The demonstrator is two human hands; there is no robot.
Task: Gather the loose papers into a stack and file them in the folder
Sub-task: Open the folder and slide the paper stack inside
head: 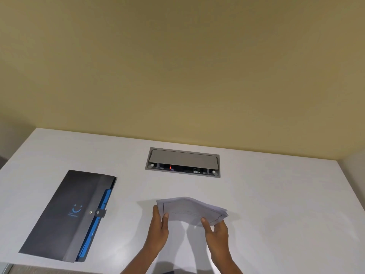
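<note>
A stack of white printed papers (pixel 190 210) is held just above the white table (pixel 276 204), slightly bowed. My left hand (pixel 160 224) grips its left edge, thumb on top. My right hand (pixel 216 230) pinches its near right edge. A dark grey folder (pixel 65 214) with a blue smile logo and blue inner dividers lies shut on the table to the left, its snap strap fastened on the right side. The folder lies apart from both hands.
A grey recessed cable and socket box (pixel 182 162) with a small red light sits in the table beyond the papers. A yellow wall rises behind the table. The table's near edge runs along the bottom left.
</note>
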